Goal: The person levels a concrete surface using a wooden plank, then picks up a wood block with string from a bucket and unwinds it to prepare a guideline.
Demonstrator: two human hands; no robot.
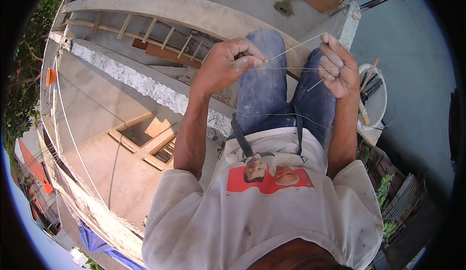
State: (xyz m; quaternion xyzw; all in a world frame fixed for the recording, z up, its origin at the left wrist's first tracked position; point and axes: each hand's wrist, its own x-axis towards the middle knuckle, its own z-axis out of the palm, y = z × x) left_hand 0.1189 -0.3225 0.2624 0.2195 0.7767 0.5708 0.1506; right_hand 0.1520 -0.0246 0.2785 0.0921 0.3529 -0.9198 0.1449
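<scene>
A thin pale string (294,48) stretches between my two hands above my knees. My left hand (227,64) is closed, with thumb and forefinger pinching the string near a small knot or twist. My right hand (340,67) has its fingers curled, the string running up to its raised fingertip and a second strand passing at its lower fingers. From under those fingers sticks out a thin metal nail (315,85), tilted down to the left. A loose length of string hangs in a curve across my lap, over the blue jeans (264,93).
At my right stands a white bucket (383,104) holding hand tools, one with a wooden handle. A wooden ladder (167,38) lies beyond my left hand. Rough-edged concrete wall (131,76) runs below it. Further down left are a wood-framed opening (141,147) and a white line (68,119).
</scene>
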